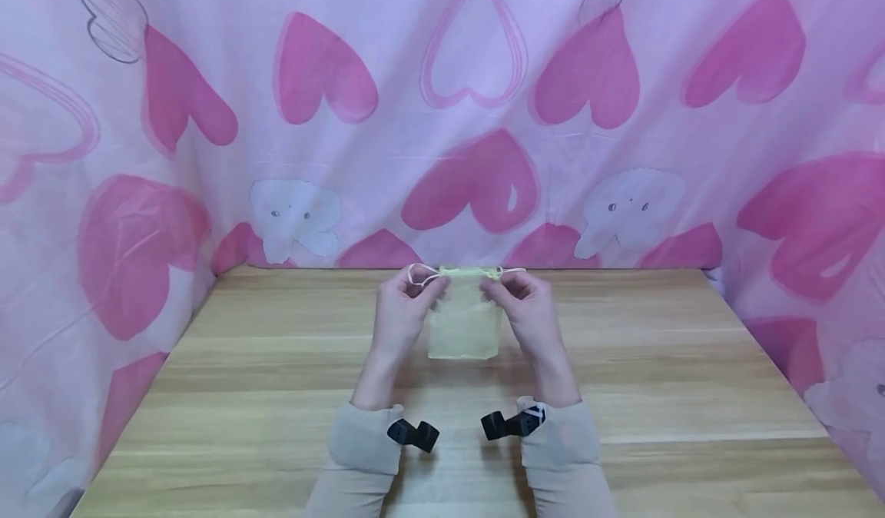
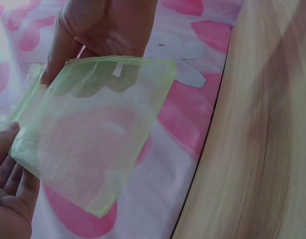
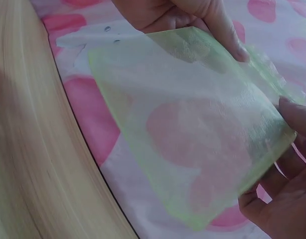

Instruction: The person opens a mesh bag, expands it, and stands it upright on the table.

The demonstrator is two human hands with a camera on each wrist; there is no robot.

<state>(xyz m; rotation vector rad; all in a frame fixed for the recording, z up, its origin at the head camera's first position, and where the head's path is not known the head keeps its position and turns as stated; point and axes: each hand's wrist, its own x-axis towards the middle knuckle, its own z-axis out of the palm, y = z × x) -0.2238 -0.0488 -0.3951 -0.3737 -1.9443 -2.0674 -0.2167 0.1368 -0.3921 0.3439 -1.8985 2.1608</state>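
Note:
A sheer pale yellow-green drawstring pouch (image 1: 465, 330) hangs upright above the table, flat and see-through. My left hand (image 1: 403, 310) pinches its upper left corner between thumb and fingers. At the upper right corner, my right hand (image 1: 531, 314) holds it the same way. A white cord (image 1: 419, 281) loops out over the left fingers, and another white cord end sticks out on the right. In the left wrist view the pouch (image 2: 98, 144) shows its gathered top edge between both thumbs. The right wrist view shows the sheer fabric (image 3: 188, 124) stretched between the hands.
A wood-grain table (image 1: 242, 426) lies below the hands. Pink curtain fabric (image 1: 387, 157) with hearts surrounds its back and sides. Each sleeved forearm carries a small black camera, one on the left wrist (image 1: 413, 434) and one on the right (image 1: 513, 423).

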